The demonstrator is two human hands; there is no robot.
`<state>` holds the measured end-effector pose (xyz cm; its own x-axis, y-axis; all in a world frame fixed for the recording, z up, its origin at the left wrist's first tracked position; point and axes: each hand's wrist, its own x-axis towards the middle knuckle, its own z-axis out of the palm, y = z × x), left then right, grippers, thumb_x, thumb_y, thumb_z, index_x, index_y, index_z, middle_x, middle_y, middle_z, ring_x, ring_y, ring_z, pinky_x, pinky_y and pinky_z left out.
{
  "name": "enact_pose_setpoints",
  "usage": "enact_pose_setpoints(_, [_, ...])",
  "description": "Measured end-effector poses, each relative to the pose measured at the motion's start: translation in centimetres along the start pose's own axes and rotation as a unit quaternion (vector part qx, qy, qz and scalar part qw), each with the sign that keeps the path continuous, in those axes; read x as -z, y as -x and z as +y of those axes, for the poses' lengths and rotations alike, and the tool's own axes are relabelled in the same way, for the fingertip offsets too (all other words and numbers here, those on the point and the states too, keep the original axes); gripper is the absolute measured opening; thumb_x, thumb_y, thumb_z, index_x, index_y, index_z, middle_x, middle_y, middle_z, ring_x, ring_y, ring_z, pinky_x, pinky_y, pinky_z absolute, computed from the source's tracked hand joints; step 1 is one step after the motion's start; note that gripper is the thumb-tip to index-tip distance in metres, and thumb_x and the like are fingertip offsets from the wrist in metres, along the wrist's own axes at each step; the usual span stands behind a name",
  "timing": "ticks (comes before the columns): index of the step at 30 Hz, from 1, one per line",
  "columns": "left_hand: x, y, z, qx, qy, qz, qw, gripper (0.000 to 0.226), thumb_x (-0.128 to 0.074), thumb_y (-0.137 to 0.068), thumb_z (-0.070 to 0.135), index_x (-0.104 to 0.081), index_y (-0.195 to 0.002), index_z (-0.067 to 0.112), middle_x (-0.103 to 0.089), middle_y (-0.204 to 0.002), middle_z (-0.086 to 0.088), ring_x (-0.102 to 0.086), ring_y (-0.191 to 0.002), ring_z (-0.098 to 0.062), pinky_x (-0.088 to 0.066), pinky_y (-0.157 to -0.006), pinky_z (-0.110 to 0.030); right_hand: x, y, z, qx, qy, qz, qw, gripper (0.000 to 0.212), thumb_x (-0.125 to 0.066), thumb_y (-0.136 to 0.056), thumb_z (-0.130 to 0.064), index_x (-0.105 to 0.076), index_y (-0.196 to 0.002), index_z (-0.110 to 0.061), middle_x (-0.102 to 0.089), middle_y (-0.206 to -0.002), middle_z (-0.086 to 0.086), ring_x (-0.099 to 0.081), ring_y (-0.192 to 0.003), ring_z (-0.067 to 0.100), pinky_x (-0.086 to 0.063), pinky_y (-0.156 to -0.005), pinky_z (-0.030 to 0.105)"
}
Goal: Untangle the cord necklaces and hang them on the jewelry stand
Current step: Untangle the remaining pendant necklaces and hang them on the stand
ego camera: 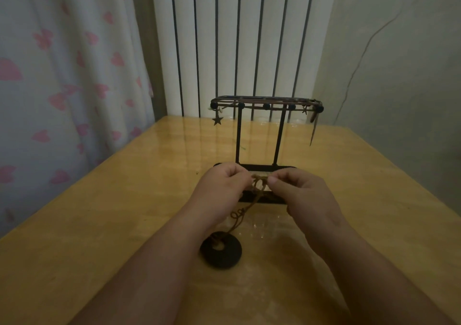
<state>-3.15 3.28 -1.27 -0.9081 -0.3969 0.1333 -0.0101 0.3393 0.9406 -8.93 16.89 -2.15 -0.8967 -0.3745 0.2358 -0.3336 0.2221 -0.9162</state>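
Wood table [124, 212]: two hands working a brown cord necklace [259, 182] just in front of the black jewelry stand [264, 135].
Pink-heart curtain [62, 75] left, white ribbed radiator [237, 37] behind. Stand upright, cords lying along its top bar, star charm [217, 120] dangling at its left end. Left hand [222, 190] and right hand [299, 195] cover part of the stand's base, each pinching the knotted cord. Cord drops to a black ring pendant [220, 249] on the table.

Your left hand [220, 187] and right hand [299, 195] meet, nearly touching.
Each pinches the cord [250, 206] in its curled grip; your bare forearms [154, 262] stretch forward and converge.
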Motion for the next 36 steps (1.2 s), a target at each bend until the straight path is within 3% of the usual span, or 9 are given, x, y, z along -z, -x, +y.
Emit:
enact_pose_setpoints(3, [0.2, 0.1, -0.1, -0.009, 0.017, -0.021, 1.000, 0.014, -0.057, -0.096, 0.030, -0.070, -0.104, 0.029, -0.068, -0.095, 0.006, -0.061, -0.087, -0.011, -0.042, -0.070, -0.025, 0.0, 0.0, 0.0, 0.019, 0.024, -0.007, 1.000, 0.013, -0.058, -0.094, -0.028, -0.069, -0.087, -0.028, -0.070, -0.082, -0.005, -0.063, -0.077, 0.005, -0.047, -0.068, 0.024])
enact_pose_setpoints(7, [0.1, 0.1, -0.2, -0.021, -0.010, -0.020, 1.000, 0.016, -0.057, -0.098, 0.026, -0.073, -0.098, 0.029, -0.069, -0.084, 0.012, -0.058, -0.077, -0.002, -0.042, -0.068, -0.021, 0.2, 0.0, 0.1, 0.027, 0.015, -0.002, 1.000, 0.014, -0.056, -0.095, -0.027, -0.068, -0.088, -0.025, -0.067, -0.080, -0.006, -0.060, -0.071, 0.000, -0.043, -0.065, 0.021])
enact_pose_setpoints(13, [0.0, -0.3, -0.4, 0.021, 0.006, 0.010, 1.000, 0.017, -0.054, -0.100, 0.023, -0.069, -0.098, 0.028, -0.070, -0.091, 0.006, -0.062, -0.084, -0.010, -0.044, -0.070, -0.026, 0.3, -0.1, -0.1, 0.003, -0.084, 0.016, 0.996, 0.015, -0.055, -0.096, -0.024, -0.067, -0.088, -0.021, -0.063, -0.074, -0.008, -0.053, -0.059, -0.004, -0.041, -0.061, 0.021])
enact_pose_setpoints(17, [0.4, -1.0, -0.8, 0.083, 0.126, 0.061, 0.987, 0.017, -0.053, -0.100, 0.022, -0.070, -0.101, 0.023, -0.072, -0.096, 0.000, -0.063, -0.086, -0.016, -0.046, -0.070, -0.031, 0.5, -0.1, -0.4, -0.019, -0.142, -0.010, 0.990, 0.015, -0.053, -0.097, -0.021, -0.066, -0.092, -0.016, -0.060, -0.066, -0.008, -0.046, -0.055, 0.006, -0.038, -0.054, 0.024])
enact_pose_setpoints(22, [0.9, -1.3, -0.7, 0.112, 0.280, 0.059, 0.952, 0.017, -0.051, -0.100, 0.013, -0.068, -0.102, 0.013, -0.069, -0.083, 0.000, -0.061, -0.073, -0.013, -0.046, -0.063, -0.029, 0.9, -0.3, -0.3, -0.062, -0.233, -0.045, 0.969, 0.017, -0.049, -0.097, -0.010, -0.064, -0.104, -0.011, -0.056, -0.067, 0.001, -0.039, -0.052, 0.011, -0.030, -0.050, 0.027])
enact_pose_setpoints(24, [1.0, -1.3, -0.7, 0.105, 0.278, 0.047, 0.954, 0.017, -0.051, -0.099, 0.013, -0.068, -0.101, 0.014, -0.069, -0.078, 0.002, -0.061, -0.070, -0.012, -0.045, -0.062, -0.029, 1.0, -0.4, -0.1, -0.063, -0.213, -0.044, 0.974, 0.019, -0.050, -0.095, -0.010, -0.066, -0.105, -0.013, -0.051, -0.063, -0.001, -0.039, -0.052, 0.011, -0.029, -0.050, 0.027])
enact_pose_setpoints(28, [1.1, -0.9, -0.7, 0.081, 0.195, 0.010, 0.977, 0.017, -0.054, -0.098, 0.021, -0.070, -0.101, 0.017, -0.066, -0.083, -0.001, -0.060, -0.079, -0.019, -0.045, -0.067, -0.033, 0.6, 0.0, 0.0, -0.002, -0.055, -0.040, 0.998, 0.016, -0.063, -0.089, -0.037, -0.073, -0.091, -0.025, -0.059, -0.058, -0.014, -0.049, -0.054, 0.000, -0.036, -0.052, 0.018])
enact_pose_setpoints(30, [1.0, -0.7, -0.5, 0.087, 0.176, -0.007, 0.980, 0.016, -0.055, -0.098, 0.021, -0.070, -0.101, 0.017, -0.064, -0.083, -0.003, -0.059, -0.075, -0.019, -0.047, -0.063, -0.031, 0.5, 0.1, 0.0, 0.017, -0.018, -0.039, 0.999, 0.020, -0.062, -0.090, -0.039, -0.073, -0.082, -0.024, -0.061, -0.058, -0.019, -0.052, -0.054, -0.006, -0.037, -0.054, 0.014])
enact_pose_setpoints(36, [0.6, -0.6, -0.5, 0.095, 0.158, -0.019, 0.983, 0.013, -0.055, -0.099, 0.019, -0.067, -0.103, 0.016, -0.059, -0.082, -0.005, -0.056, -0.059, -0.015, -0.041, -0.045, -0.021, 0.5, -0.2, 0.1, 0.001, -0.037, 0.009, 0.999, 0.025, -0.054, -0.095, -0.038, -0.068, -0.085, -0.020, -0.069, -0.084, -0.001, -0.060, -0.074, 0.007, -0.041, -0.064, 0.024])
